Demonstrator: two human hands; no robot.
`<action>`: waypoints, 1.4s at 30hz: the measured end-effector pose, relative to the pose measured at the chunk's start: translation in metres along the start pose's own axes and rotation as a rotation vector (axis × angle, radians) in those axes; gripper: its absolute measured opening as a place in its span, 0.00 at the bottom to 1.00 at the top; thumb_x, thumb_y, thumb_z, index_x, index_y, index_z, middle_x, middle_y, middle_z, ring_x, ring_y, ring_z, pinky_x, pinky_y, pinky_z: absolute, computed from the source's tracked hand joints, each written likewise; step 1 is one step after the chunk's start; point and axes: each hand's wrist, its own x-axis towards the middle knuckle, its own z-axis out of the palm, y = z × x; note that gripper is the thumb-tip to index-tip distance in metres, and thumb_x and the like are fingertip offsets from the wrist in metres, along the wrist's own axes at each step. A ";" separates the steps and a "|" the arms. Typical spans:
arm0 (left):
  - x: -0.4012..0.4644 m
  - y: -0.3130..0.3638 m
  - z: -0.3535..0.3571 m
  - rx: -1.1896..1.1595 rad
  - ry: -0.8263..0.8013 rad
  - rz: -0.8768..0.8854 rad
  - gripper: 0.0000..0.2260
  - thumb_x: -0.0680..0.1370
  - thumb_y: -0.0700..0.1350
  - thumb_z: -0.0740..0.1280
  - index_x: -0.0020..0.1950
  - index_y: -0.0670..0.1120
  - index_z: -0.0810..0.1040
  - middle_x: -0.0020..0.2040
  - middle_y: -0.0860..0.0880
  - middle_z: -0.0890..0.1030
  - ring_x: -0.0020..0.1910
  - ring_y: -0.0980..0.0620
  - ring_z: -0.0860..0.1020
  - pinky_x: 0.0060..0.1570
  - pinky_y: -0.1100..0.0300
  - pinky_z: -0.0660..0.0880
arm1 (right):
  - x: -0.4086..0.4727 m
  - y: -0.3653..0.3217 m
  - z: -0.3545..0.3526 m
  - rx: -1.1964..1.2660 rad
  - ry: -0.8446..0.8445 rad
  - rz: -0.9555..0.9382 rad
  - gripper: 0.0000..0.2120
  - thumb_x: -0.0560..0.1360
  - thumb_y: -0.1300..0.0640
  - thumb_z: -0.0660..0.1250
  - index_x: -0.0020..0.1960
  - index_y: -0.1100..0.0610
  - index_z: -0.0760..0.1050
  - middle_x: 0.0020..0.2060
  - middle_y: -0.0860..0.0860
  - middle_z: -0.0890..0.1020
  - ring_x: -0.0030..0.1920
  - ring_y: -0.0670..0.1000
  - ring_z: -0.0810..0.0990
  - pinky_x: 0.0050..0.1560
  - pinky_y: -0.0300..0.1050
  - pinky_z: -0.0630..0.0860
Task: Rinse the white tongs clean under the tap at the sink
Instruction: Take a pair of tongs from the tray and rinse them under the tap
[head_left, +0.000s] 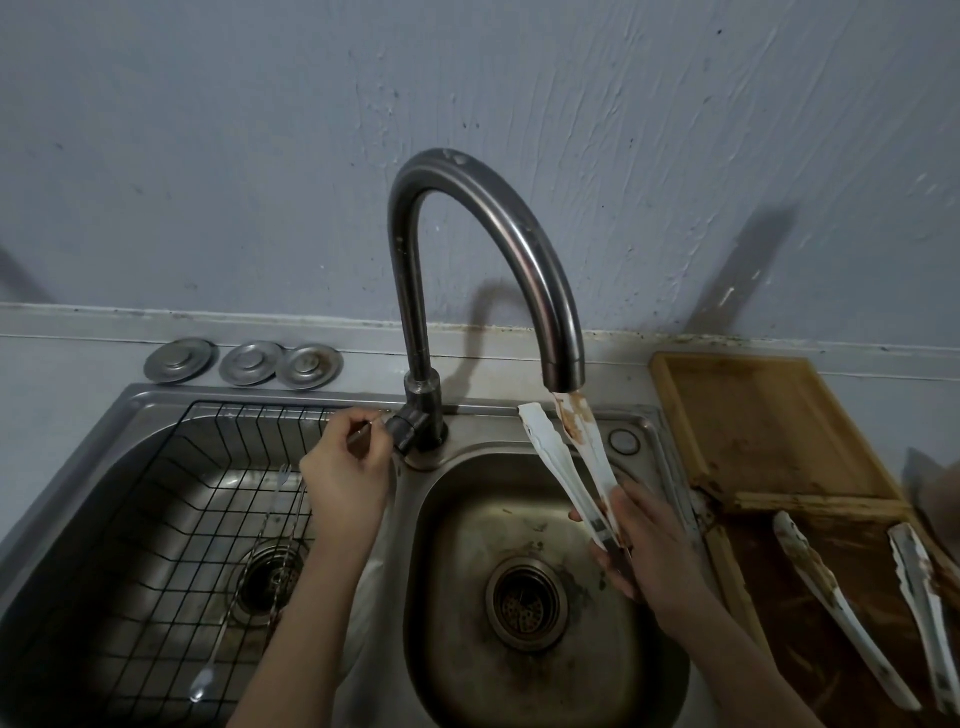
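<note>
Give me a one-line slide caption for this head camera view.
Right hand holds stained white tongs up to the tap spout while left hand reaches the tap handle.

Three round metal sink caps (244, 361) sit beyond the left hand, a black wire basket (171, 499) holding a long fork (249, 577) lies under it, and a stained wooden board (769, 431) rests right of the right hand.

The tap (483, 249) and sink (524, 525) are dull brushed metal. The tongs (566, 457) look smooth white plastic; the board (769, 431) is rough wood.
</note>
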 end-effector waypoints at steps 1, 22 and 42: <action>0.000 0.000 0.000 -0.001 0.003 0.001 0.03 0.74 0.37 0.68 0.46 0.41 0.81 0.39 0.52 0.81 0.36 0.63 0.76 0.37 0.85 0.66 | 0.000 0.000 0.000 0.011 0.003 0.000 0.12 0.80 0.58 0.53 0.48 0.58 0.74 0.32 0.53 0.83 0.20 0.46 0.68 0.14 0.35 0.60; -0.003 0.001 -0.001 -0.023 0.009 -0.007 0.04 0.75 0.36 0.67 0.47 0.40 0.81 0.38 0.51 0.80 0.32 0.72 0.75 0.36 0.85 0.66 | -0.003 0.004 -0.001 -0.012 0.004 -0.054 0.12 0.80 0.59 0.54 0.47 0.56 0.75 0.36 0.62 0.80 0.24 0.52 0.69 0.16 0.35 0.61; -0.086 0.031 0.020 -0.350 -0.299 -0.218 0.08 0.74 0.38 0.69 0.50 0.47 0.76 0.45 0.46 0.79 0.42 0.54 0.78 0.46 0.59 0.75 | -0.012 0.007 0.009 -0.418 -0.017 -0.185 0.14 0.79 0.58 0.58 0.35 0.62 0.68 0.25 0.49 0.70 0.26 0.46 0.68 0.28 0.36 0.65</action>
